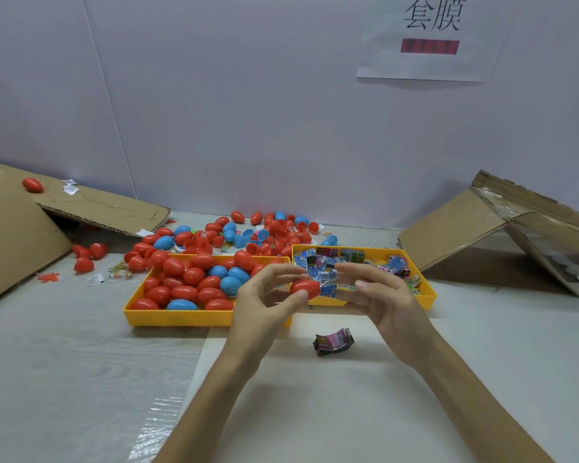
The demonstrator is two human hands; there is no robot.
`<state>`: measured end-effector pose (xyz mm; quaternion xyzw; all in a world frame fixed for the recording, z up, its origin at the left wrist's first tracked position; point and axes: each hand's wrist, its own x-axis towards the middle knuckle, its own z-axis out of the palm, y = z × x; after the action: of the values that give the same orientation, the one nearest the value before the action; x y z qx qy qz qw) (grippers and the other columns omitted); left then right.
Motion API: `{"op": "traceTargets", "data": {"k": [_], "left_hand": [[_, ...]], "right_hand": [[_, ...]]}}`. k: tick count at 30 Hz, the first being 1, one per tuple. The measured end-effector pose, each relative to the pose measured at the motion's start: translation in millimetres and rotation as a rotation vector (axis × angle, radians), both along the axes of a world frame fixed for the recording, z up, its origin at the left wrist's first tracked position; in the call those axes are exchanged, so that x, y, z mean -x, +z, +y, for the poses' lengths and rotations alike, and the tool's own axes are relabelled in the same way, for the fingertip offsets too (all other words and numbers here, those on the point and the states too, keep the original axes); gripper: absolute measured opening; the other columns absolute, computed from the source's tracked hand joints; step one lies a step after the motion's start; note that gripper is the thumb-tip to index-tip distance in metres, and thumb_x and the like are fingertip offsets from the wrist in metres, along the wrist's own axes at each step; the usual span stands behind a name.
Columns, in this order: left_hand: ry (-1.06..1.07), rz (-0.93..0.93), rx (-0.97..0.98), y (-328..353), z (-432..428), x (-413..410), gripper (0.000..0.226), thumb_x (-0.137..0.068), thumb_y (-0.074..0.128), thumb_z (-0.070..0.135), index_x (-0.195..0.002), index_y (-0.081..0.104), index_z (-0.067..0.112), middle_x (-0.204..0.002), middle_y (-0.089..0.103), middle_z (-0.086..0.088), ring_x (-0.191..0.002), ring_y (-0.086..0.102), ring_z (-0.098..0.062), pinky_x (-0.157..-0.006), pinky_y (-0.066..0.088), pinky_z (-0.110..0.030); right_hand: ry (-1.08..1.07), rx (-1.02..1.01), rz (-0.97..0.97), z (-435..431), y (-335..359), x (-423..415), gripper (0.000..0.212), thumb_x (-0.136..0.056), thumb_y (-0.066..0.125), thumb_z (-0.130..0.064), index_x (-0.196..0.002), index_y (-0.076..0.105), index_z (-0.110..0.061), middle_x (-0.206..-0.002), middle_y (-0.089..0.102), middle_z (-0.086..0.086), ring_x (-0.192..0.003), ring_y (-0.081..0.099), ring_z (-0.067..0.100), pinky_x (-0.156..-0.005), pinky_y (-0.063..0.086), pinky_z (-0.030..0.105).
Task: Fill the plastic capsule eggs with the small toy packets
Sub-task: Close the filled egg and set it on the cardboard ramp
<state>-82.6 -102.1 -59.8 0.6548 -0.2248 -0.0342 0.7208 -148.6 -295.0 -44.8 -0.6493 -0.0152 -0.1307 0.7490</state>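
- The left hand (264, 295) grips a red egg (305, 288) between thumb and fingertips, above the gap between the two trays. The egg's mouth is turned toward the other hand, probably so it is steady and ready to be filled.
- The right hand (381, 295) pinches a blue packet (328, 284) with thumb and fingers. The packet's end touches the egg's open side. It looks part-way in, but how deep it sits cannot be told.
- The left yellow tray (181, 318) sits at mid-table and is heaped with red and blue eggs. It is probably kept close so each next one is an easy reach.
- The right yellow tray (428, 289) touches the first tray at its inner corner and holds the folded packets on the side of the hand that picks them.
- A dark packet (333, 340) lies alone on the table (81, 362), in front of the trays and just below the hands.
- A loose heap of eggs (234, 235), with some open halves among them, is spread along the table's back edge behind the trays.
- Cardboard flaps lean at the left edge (14, 245) and the right edge (465, 228).
- Judged from this, the task is mid-way through, with the current egg not yet closed.
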Motion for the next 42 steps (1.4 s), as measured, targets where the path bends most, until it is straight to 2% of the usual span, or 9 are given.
{"op": "traceTargets", "data": {"k": [13,16,22,25,30,32,36,38,42], "left_hand": [[-0.106,-0.013,-0.061,-0.2,0.4,1.1,0.032,-0.086,0.078,0.016,-0.111,0.071,0.034,-0.105,0.074,0.018,-0.101,0.068,-0.003,-0.074,0.057,-0.019],[-0.11,-0.028,-0.069,-0.4,-0.4,1.9,0.031,-0.086,0.079,0.017,-0.11,0.071,0.033,-0.104,0.075,0.017,-0.099,0.069,-0.005,-0.076,0.057,-0.019],[-0.102,-0.043,-0.087,-0.2,0.1,2.1,0.028,-0.084,0.08,0.017,-0.105,0.071,0.034,-0.102,0.073,0.022,-0.095,0.068,-0.001,-0.07,0.054,-0.015],[-0.088,-0.041,-0.082,0.0,0.0,1.7,0.027,-0.084,0.081,0.017,-0.103,0.072,0.034,-0.101,0.072,0.021,-0.094,0.068,-0.001,-0.069,0.054,-0.015],[-0.096,-0.058,-0.108,-1.3,-1.1,2.2,0.024,-0.083,0.082,0.017,-0.096,0.074,0.035,-0.098,0.073,0.019,-0.092,0.069,-0.003,-0.069,0.054,-0.016],[-0.096,-0.081,-0.132,-2.1,-1.5,1.8,0.024,-0.083,0.083,0.018,-0.097,0.074,0.036,-0.098,0.073,0.019,-0.093,0.069,-0.003,-0.072,0.054,-0.015],[-0.086,-0.112,-0.121,-2.7,-2.3,1.4,0.033,-0.083,0.083,0.017,-0.107,0.07,0.036,-0.104,0.072,0.021,-0.095,0.069,-0.001,-0.073,0.055,-0.015],[-0.06,-0.122,-0.115,-3.3,-2.7,0.8,0.038,-0.083,0.083,0.017,-0.111,0.067,0.036,-0.104,0.072,0.021,-0.095,0.069,-0.002,-0.074,0.056,-0.016],[-0.024,-0.174,-0.17,-5.9,-2.5,-0.8,0.028,-0.082,0.083,0.02,-0.101,0.07,0.035,-0.102,0.072,0.02,-0.096,0.069,-0.004,-0.078,0.059,-0.024]], "right_hand": [[0.062,0.047,0.02,-0.1,-2.5,-1.0,0.032,-0.087,0.056,-0.02,-0.11,0.078,-0.022,-0.117,0.074,0.01,-0.111,0.07,0.025,-0.082,0.059,0.029],[-0.002,0.063,0.008,0.6,-4.6,-3.0,0.025,-0.093,0.062,-0.007,-0.104,0.08,-0.019,-0.111,0.075,0.012,-0.106,0.071,0.029,-0.083,0.06,0.031],[-0.097,0.071,-0.051,0.5,-10.2,-4.7,0.022,-0.087,0.065,0.009,-0.099,0.075,-0.006,-0.097,0.077,0.016,-0.095,0.075,0.031,-0.078,0.06,0.028],[-0.141,0.153,-0.077,1.5,-9.5,-4.8,0.019,-0.085,0.071,0.004,-0.096,0.076,-0.01,-0.097,0.078,0.01,-0.094,0.075,0.025,-0.075,0.058,0.026],[-0.152,0.265,-0.114,6.0,-6.5,-1.6,0.018,-0.076,0.077,-0.027,-0.094,0.079,-0.028,-0.1,0.077,-0.002,-0.095,0.072,0.015,-0.077,0.056,0.023],[-0.138,0.336,-0.132,7.5,-7.1,-1.5,0.016,-0.077,0.077,-0.026,-0.092,0.079,-0.029,-0.099,0.075,-0.004,-0.091,0.072,0.015,-0.077,0.057,0.025],[-0.161,0.445,-0.18,7.3,-11.0,-4.1,0.016,-0.082,0.078,-0.006,-0.089,0.079,-0.02,-0.094,0.072,-0.003,-0.088,0.069,0.018,-0.074,0.058,0.029],[-0.18,0.471,-0.187,6.9,-11.8,-4.5,0.017,-0.083,0.078,-0.004,-0.088,0.079,-0.021,-0.092,0.071,-0.005,-0.088,0.069,0.018,-0.072,0.057,0.029],[-0.213,0.484,-0.2,5.8,-12.8,-5.0,0.012,-0.083,0.079,-0.005,-0.088,0.079,-0.016,-0.093,0.071,-0.003,-0.09,0.069,0.02,-0.073,0.058,0.042]]}}
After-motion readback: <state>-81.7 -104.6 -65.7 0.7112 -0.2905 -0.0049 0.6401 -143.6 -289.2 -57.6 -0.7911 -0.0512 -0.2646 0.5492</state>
